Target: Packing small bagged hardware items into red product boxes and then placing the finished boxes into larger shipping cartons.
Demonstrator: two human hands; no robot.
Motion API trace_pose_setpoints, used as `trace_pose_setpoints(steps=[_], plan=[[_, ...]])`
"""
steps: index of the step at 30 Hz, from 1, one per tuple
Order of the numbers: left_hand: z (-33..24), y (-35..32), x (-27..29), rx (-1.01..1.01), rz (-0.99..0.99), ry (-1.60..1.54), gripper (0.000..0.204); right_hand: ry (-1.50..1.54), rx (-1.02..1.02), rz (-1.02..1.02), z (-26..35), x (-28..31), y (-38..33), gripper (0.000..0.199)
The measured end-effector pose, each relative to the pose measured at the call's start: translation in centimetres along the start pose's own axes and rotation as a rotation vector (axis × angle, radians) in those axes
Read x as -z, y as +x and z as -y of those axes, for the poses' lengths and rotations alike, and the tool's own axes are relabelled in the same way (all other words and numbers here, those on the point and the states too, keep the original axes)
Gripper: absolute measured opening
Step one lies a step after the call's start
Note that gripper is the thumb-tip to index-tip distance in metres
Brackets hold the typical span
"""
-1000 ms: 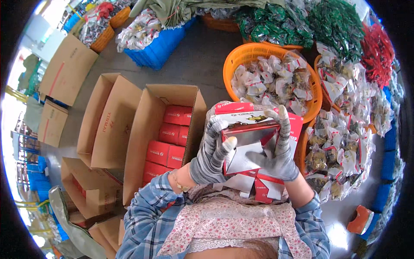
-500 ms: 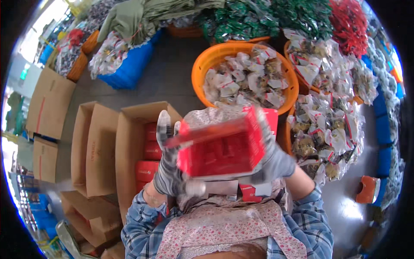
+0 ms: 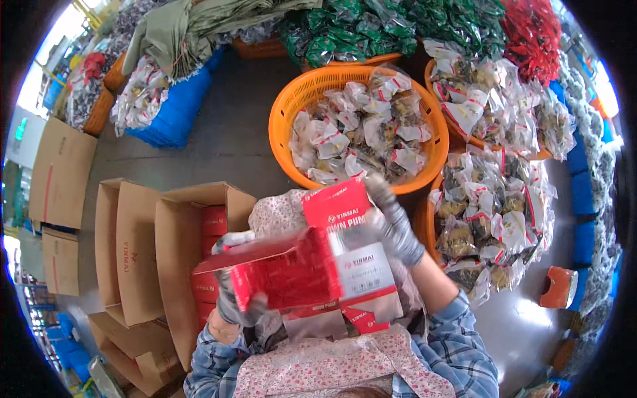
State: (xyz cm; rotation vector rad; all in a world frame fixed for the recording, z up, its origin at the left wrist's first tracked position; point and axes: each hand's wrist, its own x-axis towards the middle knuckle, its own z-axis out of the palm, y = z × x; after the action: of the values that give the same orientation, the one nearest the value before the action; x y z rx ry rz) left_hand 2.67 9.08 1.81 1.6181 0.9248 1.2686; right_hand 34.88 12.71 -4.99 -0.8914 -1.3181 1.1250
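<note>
My left hand (image 3: 229, 285), in a grey-and-white glove, grips the left side of an open red cardboard box (image 3: 285, 268) above my lap. The box is tilted, its flap raised and its red inside turned toward me. My right hand (image 3: 398, 232), gloved alike, is off that box, with its fingers stretched forward near the orange basket and beside a red-and-white carton (image 3: 338, 205). More red-and-white cartons (image 3: 368, 282) lie on my lap, partly hidden by the open box. Bagged metal parts (image 3: 378, 129) fill the orange basket (image 3: 282, 132) in front.
At my left stands an open brown carton (image 3: 172, 265) with red boxes (image 3: 204, 288) inside, beside other brown cartons (image 3: 139, 259). More bagged parts (image 3: 497, 219) are heaped at my right. A blue crate (image 3: 176, 109) stands far left; green bags (image 3: 358, 33) lie at the back.
My right hand has let go of the open red box and moved forward. My left hand has carried the box left and slightly down, uncovering the cartons on my lap. The whole view has shifted slightly.
</note>
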Motion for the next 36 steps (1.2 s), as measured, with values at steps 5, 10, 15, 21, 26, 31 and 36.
trace_pose_setpoints(steps=[5,10,15,21,26,31,36], plan=[[5.0,0.9,-0.2,-0.073,-0.209,-0.459,0.048,-0.091,-0.440,-0.349,-16.5,13.4,11.5,0.040],[8.6,0.9,4.9,-0.035,-0.144,-0.490,0.025,-0.460,-0.783,-0.478,-32.3,22.7,19.8,0.043],[11.7,3.9,7.2,-0.159,0.148,-0.414,0.028,0.314,-0.773,-1.315,-40.6,23.1,25.7,0.040],[7.6,5.4,6.0,-0.066,0.035,-0.293,0.036,-1.348,-0.832,-0.522,-43.5,21.5,24.9,0.035],[9.4,23.2,-6.5,-0.106,0.023,-0.357,0.043,-0.172,-0.501,-0.382,-36.7,37.4,16.8,0.031],[-0.4,6.7,1.1,-0.129,0.027,0.152,0.053,-0.446,0.019,-0.147,-12.5,14.2,15.8,0.038],[-2.7,2.7,-1.0,0.139,0.182,0.103,0.072,-0.483,0.110,-0.101,9.7,1.8,6.6,0.030]])
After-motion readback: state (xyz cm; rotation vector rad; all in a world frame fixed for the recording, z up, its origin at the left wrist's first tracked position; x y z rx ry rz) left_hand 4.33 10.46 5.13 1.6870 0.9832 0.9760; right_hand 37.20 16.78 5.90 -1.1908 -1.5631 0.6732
